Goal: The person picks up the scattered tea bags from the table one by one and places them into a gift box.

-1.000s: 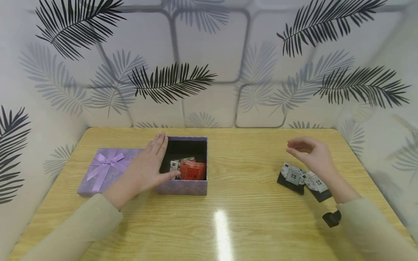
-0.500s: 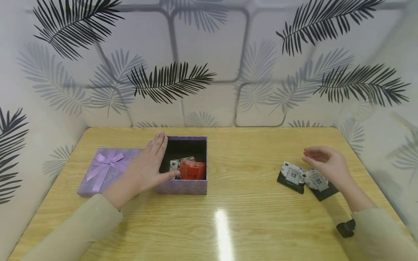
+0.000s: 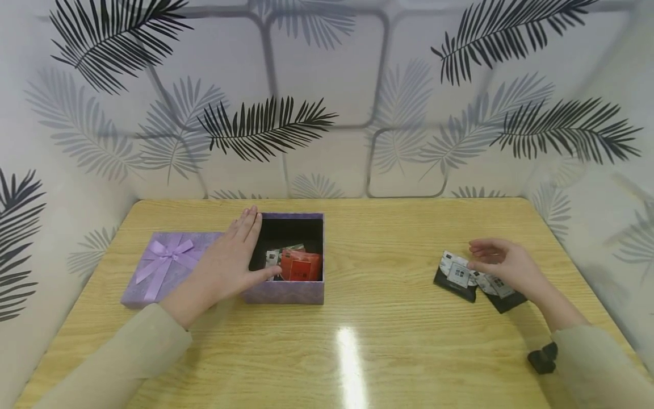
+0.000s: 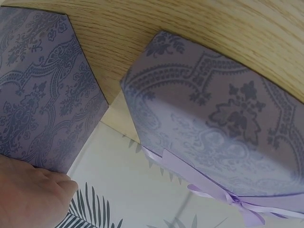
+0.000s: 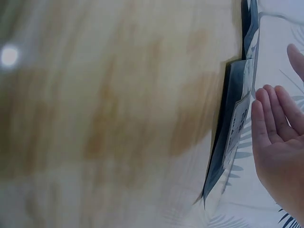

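My left hand (image 3: 222, 261) rests along the left side of a purple patterned box (image 3: 291, 293), fingers straight and thumb over its front rim. Inside the box lie a red packet (image 3: 302, 267) and a small white packet (image 3: 272, 258). In the left wrist view, the left hand (image 4: 35, 194) touches the box's patterned side (image 4: 42, 90). My right hand (image 3: 511, 270) hovers above two black-and-white sachets, its fingers loosely bent and holding nothing. The left sachet (image 3: 455, 278) shows almost whole; the right sachet (image 3: 503, 301) is partly covered by the hand.
Left of the box lies its purple lid (image 3: 148, 278) with a ribbon bow, partly behind my left forearm. A black device (image 3: 543, 359) sits at my right wrist. The wooden table (image 3: 388, 250) ends at a leaf-patterned backdrop (image 3: 327, 147).
My right hand has moved right, then lowered towards the two sachets, with thumb and fingers a little further apart. The left hand and the box stay where they were.
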A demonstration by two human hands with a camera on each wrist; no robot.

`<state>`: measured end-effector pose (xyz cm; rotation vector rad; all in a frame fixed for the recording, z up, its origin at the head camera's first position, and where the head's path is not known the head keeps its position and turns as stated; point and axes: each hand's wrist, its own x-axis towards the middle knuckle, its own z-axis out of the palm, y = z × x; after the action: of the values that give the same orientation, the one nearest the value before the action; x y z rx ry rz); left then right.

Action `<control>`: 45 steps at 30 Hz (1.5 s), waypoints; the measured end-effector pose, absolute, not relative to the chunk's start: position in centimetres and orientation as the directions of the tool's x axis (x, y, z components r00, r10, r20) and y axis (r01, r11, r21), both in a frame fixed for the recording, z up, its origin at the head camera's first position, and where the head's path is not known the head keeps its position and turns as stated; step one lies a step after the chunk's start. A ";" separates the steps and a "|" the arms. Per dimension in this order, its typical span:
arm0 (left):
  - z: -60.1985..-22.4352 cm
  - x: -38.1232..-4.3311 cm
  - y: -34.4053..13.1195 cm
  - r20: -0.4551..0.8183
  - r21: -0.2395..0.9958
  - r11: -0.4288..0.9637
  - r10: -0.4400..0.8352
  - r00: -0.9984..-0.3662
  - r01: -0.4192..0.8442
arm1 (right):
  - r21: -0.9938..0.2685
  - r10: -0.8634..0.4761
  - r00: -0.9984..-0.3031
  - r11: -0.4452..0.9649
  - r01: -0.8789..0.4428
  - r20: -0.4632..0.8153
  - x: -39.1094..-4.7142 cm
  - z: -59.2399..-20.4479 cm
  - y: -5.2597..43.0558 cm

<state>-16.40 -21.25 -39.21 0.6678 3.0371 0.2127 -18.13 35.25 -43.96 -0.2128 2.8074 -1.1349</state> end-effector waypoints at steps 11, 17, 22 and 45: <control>-39.2 -16.4 -21.3 0.014 0.137 0.895 0.426 -0.905 0.424 | -0.678 -0.290 -0.953 0.719 -0.154 -0.090 -18.6 -44.7 35.1; -39.2 -16.3 -21.3 0.007 0.139 0.897 0.422 -0.907 0.419 | -0.589 -0.332 -0.940 0.775 -0.229 -0.073 -18.9 -44.7 34.6; -39.2 -16.3 -21.2 0.012 0.141 0.898 0.419 -0.908 0.416 | -0.531 -0.345 -0.936 0.807 -0.259 -0.067 -19.3 -44.7 34.4; -39.3 -16.5 -21.3 0.011 0.132 0.898 0.423 -0.906 0.421 | -0.617 -0.259 -0.966 0.762 -0.197 -0.012 -22.6 -41.8 31.8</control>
<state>-16.46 -21.28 -39.26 0.6766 3.0423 0.2050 -22.65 31.77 -41.77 -0.3705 2.8576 -0.9845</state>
